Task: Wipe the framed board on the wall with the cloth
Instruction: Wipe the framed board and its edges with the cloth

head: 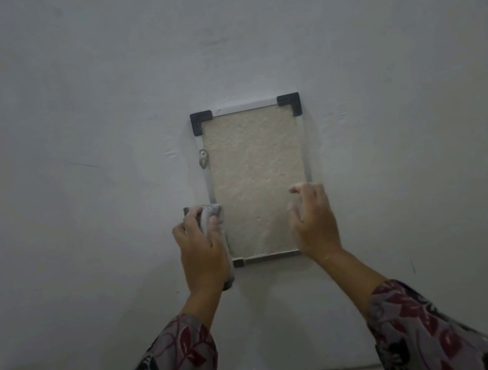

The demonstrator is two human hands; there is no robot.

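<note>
A framed board (255, 183) hangs upright on a pale grey wall (76, 144), taller than it is wide, with a rough beige panel inside a thin light frame. Black corner caps sit on its upper left corner (201, 122) and upper right corner (289, 102). A small metal hanger (203, 158) is fixed to the left rail, a little below the upper left cap. The bottom rail (269, 256) shows between the two hands.

The left hand (203, 249) is raised to the lower left part of the board. Its fingers are curled round a bunched grey cloth (211, 215), which lies against the left rail and the edge of the beige panel. A fold of the cloth hangs below the palm, past the lower left corner of the frame. A small dark edge shows just beside the fingertips; what it belongs to cannot be told.

The right hand (314, 222) covers the lower right corner of the board, its fingers bent and slightly blurred, their tips over the beige panel. Whether they grasp the frame or only rest on it cannot be told.

Both forearms reach up from the near edge of the view in loose flower-patterned sleeves, the left sleeve (179, 364) and the right sleeve (416, 326).
</note>
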